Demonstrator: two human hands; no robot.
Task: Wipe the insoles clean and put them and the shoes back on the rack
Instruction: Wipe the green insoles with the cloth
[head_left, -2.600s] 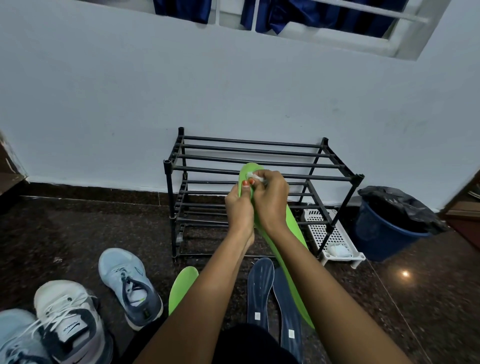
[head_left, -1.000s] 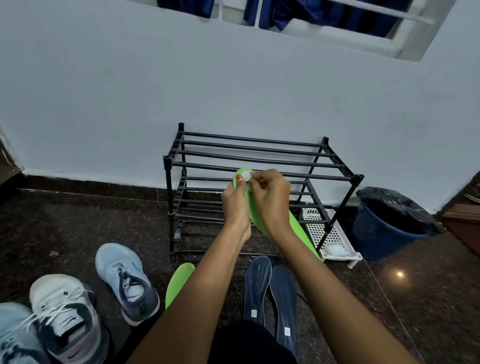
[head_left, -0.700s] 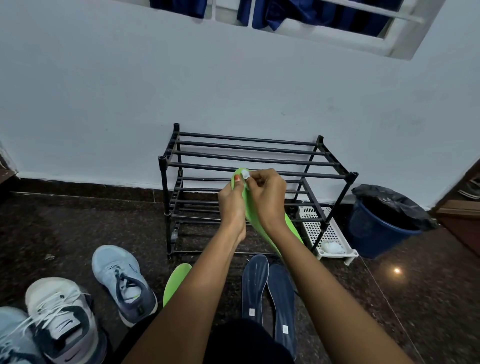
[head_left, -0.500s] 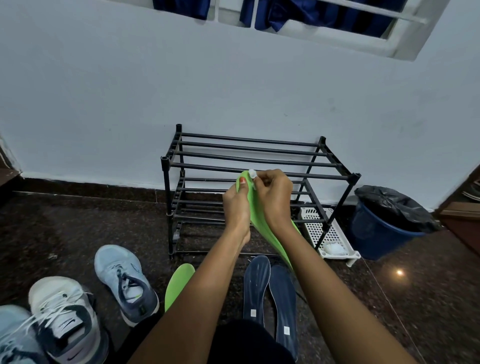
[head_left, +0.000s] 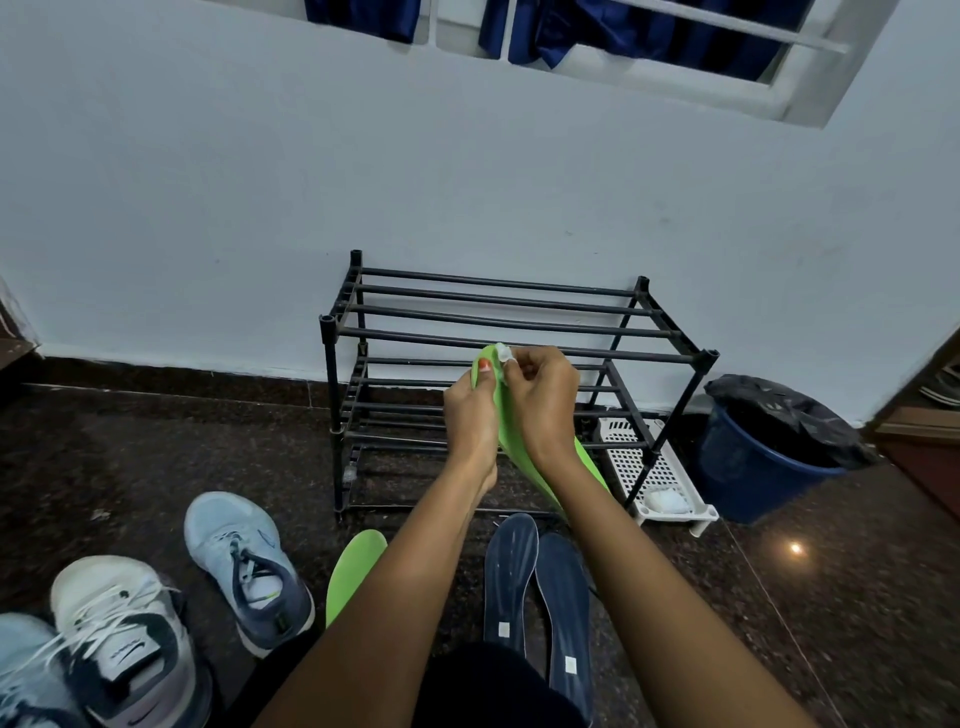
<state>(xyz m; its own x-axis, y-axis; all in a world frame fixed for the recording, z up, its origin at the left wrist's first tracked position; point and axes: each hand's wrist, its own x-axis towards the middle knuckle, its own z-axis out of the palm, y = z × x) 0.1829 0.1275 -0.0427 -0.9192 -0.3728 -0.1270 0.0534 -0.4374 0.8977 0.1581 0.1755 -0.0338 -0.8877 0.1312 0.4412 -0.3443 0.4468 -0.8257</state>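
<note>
Two bare hands work together in front of an empty black tubular shoe rack (head_left: 511, 358) that stands against a pale wall. The left hand (head_left: 470, 415) is closed around the toe end of a bright green foam insole (head_left: 511, 441), thumb pressed on its face. The right hand (head_left: 543, 400) has its fingers curled, pinching a small white wipe or cotton pad (head_left: 503, 353) against the insole's tip.

The insole hangs down between the forearms and bends along its length, so it looks light, thin and floppy. It would probably behave best gripped near one end with the other hand backing the spot being rubbed.

On the dark speckled stone floor (head_left: 156, 457) lie a second green insole (head_left: 353, 571) and two dark navy insoles (head_left: 535, 587) side by side. To the left sit a light blue trainer (head_left: 244, 566) and a white and grey trainer (head_left: 122, 639), with another shoe cut off at the corner. A white slotted plastic tray (head_left: 649, 467) holding something white, and a blue bin lined with a black bag (head_left: 769, 447), stand to the right of the rack.

Much of the held insole is hidden behind the right wrist, the wipe is too small to identify for certain, and any dirt cannot be made out.
</note>
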